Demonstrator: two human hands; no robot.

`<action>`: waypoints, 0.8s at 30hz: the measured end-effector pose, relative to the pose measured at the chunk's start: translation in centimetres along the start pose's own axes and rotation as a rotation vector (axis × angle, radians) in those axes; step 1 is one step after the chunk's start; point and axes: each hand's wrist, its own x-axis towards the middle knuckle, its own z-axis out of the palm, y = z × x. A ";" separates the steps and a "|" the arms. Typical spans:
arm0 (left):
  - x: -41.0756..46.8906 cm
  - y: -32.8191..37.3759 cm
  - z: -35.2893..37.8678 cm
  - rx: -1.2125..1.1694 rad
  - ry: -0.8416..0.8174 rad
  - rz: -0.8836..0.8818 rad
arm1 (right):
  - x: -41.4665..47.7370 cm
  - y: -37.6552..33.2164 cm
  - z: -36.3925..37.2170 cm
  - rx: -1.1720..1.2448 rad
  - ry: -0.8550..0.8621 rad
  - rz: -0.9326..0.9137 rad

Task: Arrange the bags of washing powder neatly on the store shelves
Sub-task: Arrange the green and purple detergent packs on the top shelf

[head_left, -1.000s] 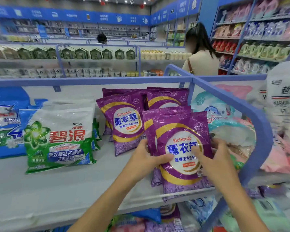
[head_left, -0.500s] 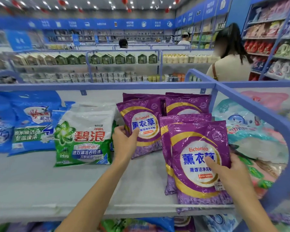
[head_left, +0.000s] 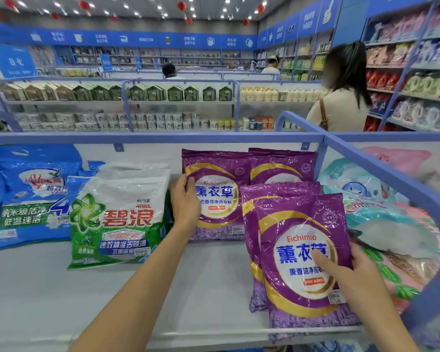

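The pale shelf (head_left: 87, 301) carries blue bags (head_left: 31, 199) at the left and a green-and-white bag (head_left: 117, 217) just beside them. Purple bags stand at the right, against the blue end rail. The front purple bag (head_left: 297, 224) stands near the shelf edge, the rear purple bag (head_left: 221, 214) behind and to its left. The left hand (head_left: 186, 201) grips the rear purple bag's left edge, thumb on its face. The right hand (head_left: 351, 273) pinches the front purple bag, thumb across its label.

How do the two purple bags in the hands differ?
The back purple bag, gripped at its left edge by the left hand, stands deep on the shelf. The front purple bag, held by the right hand, thumb on its label, reaches the shelf's front edge. Same design.
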 end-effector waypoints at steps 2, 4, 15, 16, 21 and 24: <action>0.6 0.5 0.0 -0.032 0.047 0.001 | 0.1 0.2 -0.1 0.016 -0.006 -0.002; 0.9 0.6 -0.2 -0.034 0.063 0.014 | 0.2 0.3 -0.1 0.032 -0.007 -0.006; -2.8 1.5 -0.8 0.114 0.076 -0.021 | -0.2 0.1 0.0 0.183 0.020 0.029; -4.3 1.8 -0.9 0.226 0.070 0.008 | -0.2 0.1 0.0 0.189 0.023 0.030; -14.7 4.3 -1.4 0.162 -0.598 -0.139 | -0.3 0.2 0.0 0.282 0.047 0.051; -16.0 3.6 -1.3 -0.035 -0.682 -0.265 | -0.5 -0.3 0.6 0.383 0.009 0.063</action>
